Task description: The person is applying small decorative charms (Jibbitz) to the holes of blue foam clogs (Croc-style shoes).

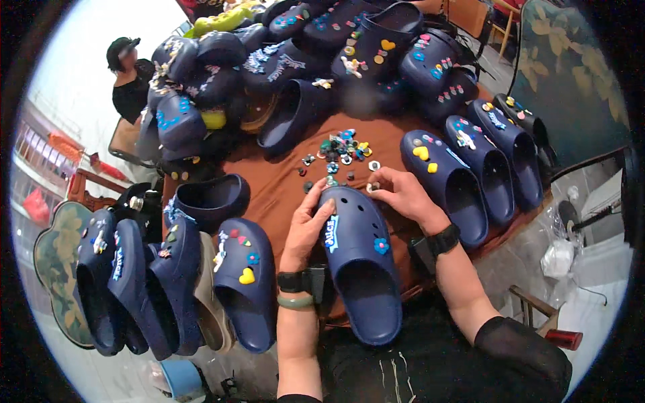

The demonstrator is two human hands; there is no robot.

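Observation:
A navy foam clog (pixel 356 225) lies in front of me with its toe pointing away. It carries a blue flower charm (pixel 381 246) and a blue-and-white lettered charm (pixel 331 234), with several open holes near the toe. My left hand (pixel 304 227) grips the clog's left toe side, thumb on top and fingers at the edge. Just right of the toe, my right hand (pixel 405 196) is closed in a pinch on a small pale charm (pixel 373 187), apart from the clog. Beyond the toe lies a loose pile of small coloured charms (pixel 344 149).
Decorated navy clogs stand in a row at right (pixel 451 181) and at left (pixel 245 285). A tall heap of clogs (pixel 279 64) fills the far side of the brown-covered table (pixel 272 176). A person (pixel 131 80) is at the far left. A blue bucket (pixel 180 379) stands lower left.

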